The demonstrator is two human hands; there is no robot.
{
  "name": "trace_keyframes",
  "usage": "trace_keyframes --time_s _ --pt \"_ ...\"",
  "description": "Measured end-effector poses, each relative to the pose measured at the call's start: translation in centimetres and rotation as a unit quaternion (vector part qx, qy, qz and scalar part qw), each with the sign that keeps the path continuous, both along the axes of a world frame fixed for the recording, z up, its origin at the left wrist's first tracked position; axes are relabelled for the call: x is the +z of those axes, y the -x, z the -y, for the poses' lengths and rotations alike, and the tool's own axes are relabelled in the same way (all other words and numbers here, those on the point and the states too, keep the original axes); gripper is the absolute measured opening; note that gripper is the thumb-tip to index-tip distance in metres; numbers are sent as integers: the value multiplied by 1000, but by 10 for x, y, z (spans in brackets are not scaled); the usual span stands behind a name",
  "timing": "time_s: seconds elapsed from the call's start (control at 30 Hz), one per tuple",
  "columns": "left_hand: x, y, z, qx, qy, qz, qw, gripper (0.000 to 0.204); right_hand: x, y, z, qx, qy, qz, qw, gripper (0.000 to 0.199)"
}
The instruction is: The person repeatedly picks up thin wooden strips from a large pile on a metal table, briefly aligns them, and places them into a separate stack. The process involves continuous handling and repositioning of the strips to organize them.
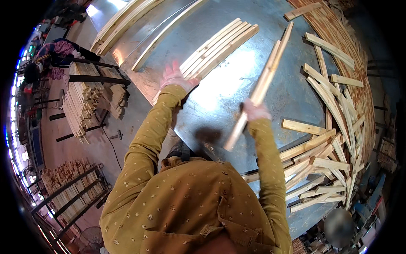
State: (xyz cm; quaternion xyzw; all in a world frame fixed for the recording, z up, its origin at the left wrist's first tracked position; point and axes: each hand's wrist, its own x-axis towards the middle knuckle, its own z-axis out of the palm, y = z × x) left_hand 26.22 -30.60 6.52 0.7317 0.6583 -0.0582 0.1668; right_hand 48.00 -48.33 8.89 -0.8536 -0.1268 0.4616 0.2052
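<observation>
My left hand [174,78], gloved and open with fingers spread, lies at the near end of several pale wooden strips [222,47] set side by side on the metal table [198,114]. Part of those strips is hidden under the palm. To the right, my right hand [256,111] is closed around wooden strips [270,65]; two seem to lie together, slanting from near the table's front edge up toward the far right. The right fingers are slightly blurred.
A loose pile of wooden strips [334,148] covers the table's right side. Longer strips [122,25] lie at the far left. Stacked wood [80,99] and a rack of wood [72,190] stand left of the table. Another person [63,51] is at the far left.
</observation>
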Motion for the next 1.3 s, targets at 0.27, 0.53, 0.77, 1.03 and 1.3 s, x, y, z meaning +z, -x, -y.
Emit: trace_keyframes --time_s 0.27,0.53,0.77,1.03,1.3 --pt "11 37 20 -97 -132 248 955 90 -57 108 -101 -42 -219 -34 974 63" --pt "84 -8 -45 -96 179 219 954 77 2 129 -55 478 -267 31 836 59" --pt "8 89 -128 -237 -96 -18 967 50 -25 2 14 286 -211 179 917 67" --pt "-82 131 -191 -141 -6 -10 990 92 3 -264 102 227 137 557 787 82" --pt "-59 38 -80 -224 -252 219 916 80 0 -408 109 192 300 470 808 129"
